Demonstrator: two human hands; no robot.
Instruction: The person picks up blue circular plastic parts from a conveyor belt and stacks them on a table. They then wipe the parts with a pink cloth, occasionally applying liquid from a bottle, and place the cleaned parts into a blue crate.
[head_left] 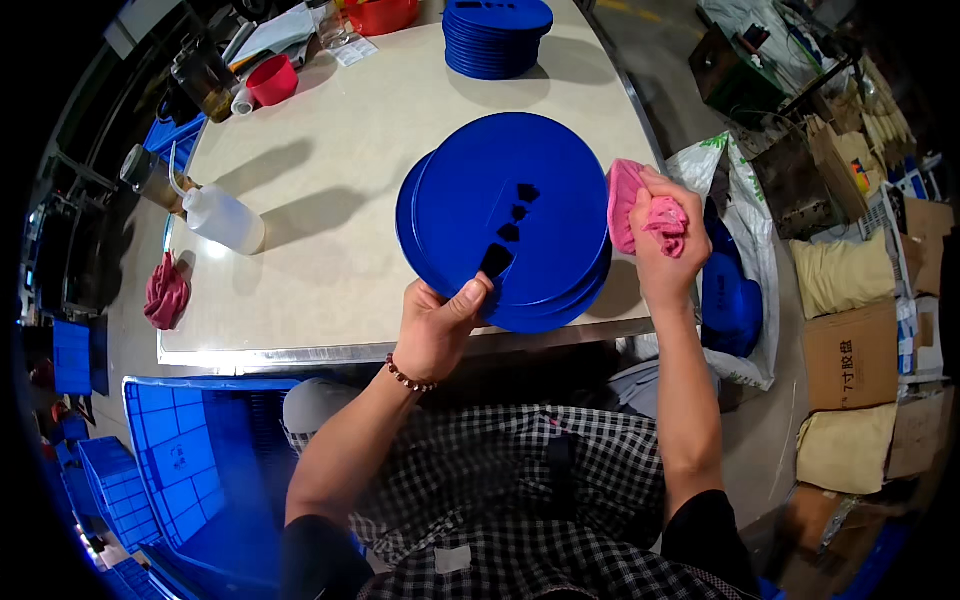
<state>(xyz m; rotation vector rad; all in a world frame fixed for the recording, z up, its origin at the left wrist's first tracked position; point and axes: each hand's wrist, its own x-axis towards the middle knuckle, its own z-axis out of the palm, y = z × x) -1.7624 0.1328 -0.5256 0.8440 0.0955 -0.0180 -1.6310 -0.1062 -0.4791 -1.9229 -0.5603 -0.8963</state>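
Evidently we had the blue disc [470, 180] pinched in our left hand [440, 320], thumb flat on its near rim and fingers tucked underneath, a narrow grip that left nearly all of the upper face uncovered. A row of dark shapes [519, 213] ran across that face, ending by our thumb; we could not tell whether they were openings or marks. More blue discs [408, 205] showed below it, one jutting out to its left and others along its near edge, so the pile probably helped bear its weight, though any contact was hidden.

Our right hand [672, 225] was closed around a bunched pink cloth [627, 205] just beside the disc's right rim, likely gathered so that a soft fold faced the disc; whether cloth and rim touched was unclear. The table [360, 120] spread out beneath the disc. Beyond the disc rose a neat stack of blue discs [495, 50], perhaps set there to keep the near side free for our arms. Left of the disc, a translucent squeeze bottle [225, 220] with a bent spout leaned, and a crumpled dark pink rag [166, 292] lay farther left, seemingly within our left hand's reach.
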